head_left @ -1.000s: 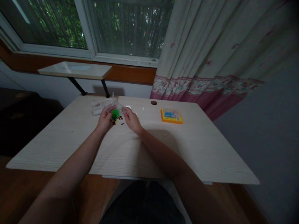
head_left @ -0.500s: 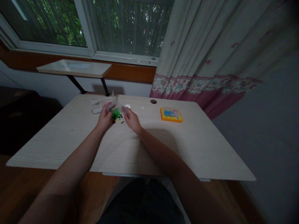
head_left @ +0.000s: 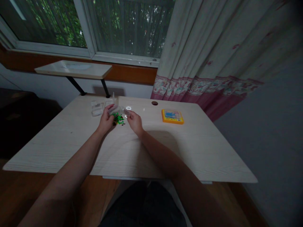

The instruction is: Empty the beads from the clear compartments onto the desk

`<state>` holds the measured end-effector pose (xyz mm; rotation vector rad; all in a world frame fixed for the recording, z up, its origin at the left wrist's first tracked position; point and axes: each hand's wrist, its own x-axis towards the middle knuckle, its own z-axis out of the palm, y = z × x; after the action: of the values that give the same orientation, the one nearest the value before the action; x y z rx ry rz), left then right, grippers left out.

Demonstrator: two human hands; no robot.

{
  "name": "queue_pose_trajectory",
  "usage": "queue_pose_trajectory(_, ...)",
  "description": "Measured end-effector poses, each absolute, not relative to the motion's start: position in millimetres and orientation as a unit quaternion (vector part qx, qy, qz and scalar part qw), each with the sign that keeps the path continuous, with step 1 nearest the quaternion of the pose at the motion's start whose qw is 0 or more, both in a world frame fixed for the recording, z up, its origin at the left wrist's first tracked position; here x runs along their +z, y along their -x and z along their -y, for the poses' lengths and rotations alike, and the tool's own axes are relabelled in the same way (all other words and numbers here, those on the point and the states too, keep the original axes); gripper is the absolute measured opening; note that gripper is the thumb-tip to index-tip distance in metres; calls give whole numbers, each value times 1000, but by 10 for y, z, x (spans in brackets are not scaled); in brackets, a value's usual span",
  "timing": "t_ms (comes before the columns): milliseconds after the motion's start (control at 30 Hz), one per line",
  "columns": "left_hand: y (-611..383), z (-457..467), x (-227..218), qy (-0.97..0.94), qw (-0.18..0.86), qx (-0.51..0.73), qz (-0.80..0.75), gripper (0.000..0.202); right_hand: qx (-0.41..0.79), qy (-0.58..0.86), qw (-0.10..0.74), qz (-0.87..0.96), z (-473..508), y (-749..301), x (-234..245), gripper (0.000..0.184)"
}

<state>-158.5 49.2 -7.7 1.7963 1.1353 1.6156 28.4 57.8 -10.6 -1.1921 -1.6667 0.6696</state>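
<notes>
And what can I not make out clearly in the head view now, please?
In the head view:
- Small green and dark pieces: too small to count.
- Clear plastic at the right hand: too small and see-through to trace its outline.
- Yellow case: print too small to read.
- Curtain: top cut off by the upper edge.

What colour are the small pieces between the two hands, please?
The small loose pieces are mostly bright green, some dark, as the head view shows.

Head camera looking forward, down over desk (head_left: 201,151), facing window (head_left: 132,28)
</notes>
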Motion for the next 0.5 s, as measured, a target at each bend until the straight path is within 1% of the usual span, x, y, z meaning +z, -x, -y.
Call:
queue_pose_trajectory(200, 1600, -413, 5, -666, 174, 578, -438, 59, 275, 488, 491, 667, -583, -300, -116, 33)
queue_pose_trajectory(400, 1584, -385, 27, -671, 182, 571, -436, 59, 279, 492, 497, 658, -590, -311, -131, 33)
queue_pose_trajectory(500, 1579, -371, 45, -674, 158, 564, -452, 58, 280, 468, 519, 658, -586, -317, -126, 36)
